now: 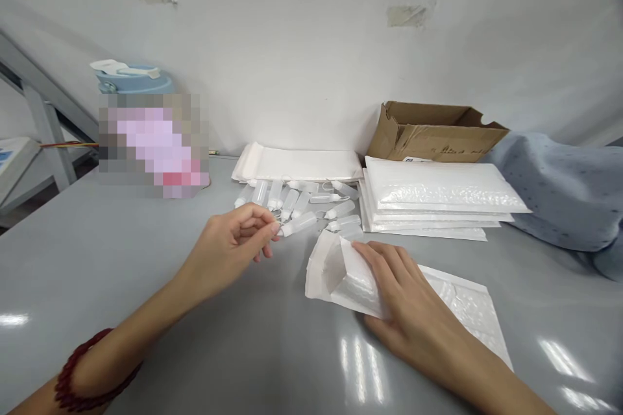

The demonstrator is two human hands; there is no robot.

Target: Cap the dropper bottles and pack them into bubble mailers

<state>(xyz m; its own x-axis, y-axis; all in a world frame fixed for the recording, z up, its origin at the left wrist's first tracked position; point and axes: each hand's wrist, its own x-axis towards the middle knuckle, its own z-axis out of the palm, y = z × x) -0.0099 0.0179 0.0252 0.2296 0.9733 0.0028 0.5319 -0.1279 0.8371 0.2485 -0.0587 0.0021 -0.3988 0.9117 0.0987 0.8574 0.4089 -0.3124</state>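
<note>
My left hand (237, 238) pinches the tip end of a small translucent squeeze bottle (300, 224) between thumb and fingers. Several similar bottles (275, 194) lie loosely in a group just behind it, some with thin loops at their caps. My right hand (406, 292) grips a white bubble mailer (361, 277) around its middle, thumb below and fingers on top. The mailer's mouth gapes toward the left, near the held bottle but apart from it. Its far end extends to the right under my forearm. Whatever is inside the mailer is hidden.
A stack of white bubble mailers (438, 189) lies at the right, before a brown cardboard box (438, 141). More mailers (306, 164) lie against the wall. Blue-grey cloth (564, 194) is at far right; a blue container (139, 80) stands behind a blurred area at left.
</note>
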